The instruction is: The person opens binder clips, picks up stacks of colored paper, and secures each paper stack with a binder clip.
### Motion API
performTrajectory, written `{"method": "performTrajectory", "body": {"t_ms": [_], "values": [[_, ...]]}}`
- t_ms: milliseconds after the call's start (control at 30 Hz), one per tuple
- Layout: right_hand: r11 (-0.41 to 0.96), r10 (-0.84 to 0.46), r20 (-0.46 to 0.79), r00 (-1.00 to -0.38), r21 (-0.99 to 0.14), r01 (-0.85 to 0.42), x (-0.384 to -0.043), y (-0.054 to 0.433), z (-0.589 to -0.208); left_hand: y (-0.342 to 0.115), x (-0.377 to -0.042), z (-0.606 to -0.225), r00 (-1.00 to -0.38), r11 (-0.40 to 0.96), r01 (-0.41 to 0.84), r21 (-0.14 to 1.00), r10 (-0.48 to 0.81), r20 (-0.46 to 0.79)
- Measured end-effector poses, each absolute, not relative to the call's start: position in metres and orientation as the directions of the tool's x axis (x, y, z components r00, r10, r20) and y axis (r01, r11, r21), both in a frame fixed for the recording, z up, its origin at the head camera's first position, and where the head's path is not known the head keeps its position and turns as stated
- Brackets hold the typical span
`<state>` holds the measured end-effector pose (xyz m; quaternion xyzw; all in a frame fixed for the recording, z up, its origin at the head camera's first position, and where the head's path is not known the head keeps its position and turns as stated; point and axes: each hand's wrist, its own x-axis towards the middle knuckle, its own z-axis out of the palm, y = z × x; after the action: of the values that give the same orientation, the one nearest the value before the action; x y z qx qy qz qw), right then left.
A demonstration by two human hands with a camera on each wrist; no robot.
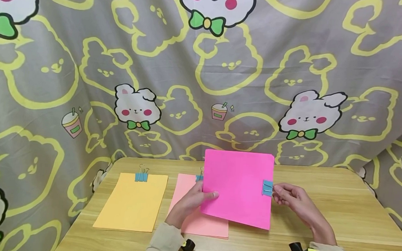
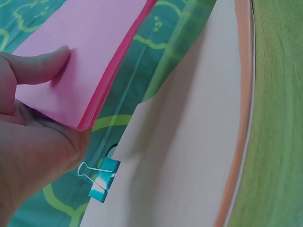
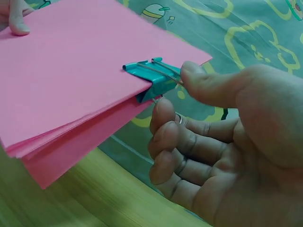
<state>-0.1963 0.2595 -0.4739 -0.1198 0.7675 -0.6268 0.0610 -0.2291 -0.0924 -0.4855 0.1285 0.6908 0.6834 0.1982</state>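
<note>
A stack of bright pink paper point(image 1: 237, 187) is held up above the table. My left hand point(image 1: 191, 199) grips its left side, thumb on the face and the other fingers behind it, hidden in the head view. On the right edge sits a teal binder clip point(image 1: 267, 188). My right hand point(image 1: 292, 199) pinches the clip's wire handles, the thumb point(image 3: 208, 87) on the upper one and the curled fingers below. At the lower edge in the right wrist view, some sheets hang apart from the rest of the stack.
Flat on the wooden table point(image 1: 321, 221) lies a pale pink paper stack point(image 1: 207, 225), partly covered from view, with its own teal clip point(image 1: 199, 178). To its left is a yellow-orange paper stack point(image 1: 132, 203) with a teal clip point(image 1: 141, 177) on top. A patterned curtain point(image 1: 233, 77) hangs behind.
</note>
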Motion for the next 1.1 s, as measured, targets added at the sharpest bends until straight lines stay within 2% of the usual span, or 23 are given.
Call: {"method": "performTrajectory", "body": {"t_ms": [533, 767, 967, 1100], "values": [[0.268, -0.218, 0.014, -0.976, -0.961, -0.074, -0.191, 0.261, -0.457, -0.093, -0.231, -0.487, -0.880, 0.019, -0.137, 0.990, 0.457, -0.130], [0.323, -0.193, 0.047, -0.980, -0.940, -0.109, -0.183, 0.264, -0.442, -0.093, -0.230, -0.487, -0.842, -0.038, -0.126, 0.991, 0.533, -0.087], [0.305, -0.179, 0.020, -0.984, -0.949, -0.075, -0.183, 0.267, -0.438, -0.091, -0.231, -0.488, -0.839, -0.051, -0.174, 0.983, 0.531, -0.122], [0.293, -0.177, 0.030, -0.984, -0.953, -0.082, -0.184, 0.267, -0.441, -0.089, -0.228, -0.485, -0.853, -0.045, -0.149, 0.988, 0.511, -0.105]]}}
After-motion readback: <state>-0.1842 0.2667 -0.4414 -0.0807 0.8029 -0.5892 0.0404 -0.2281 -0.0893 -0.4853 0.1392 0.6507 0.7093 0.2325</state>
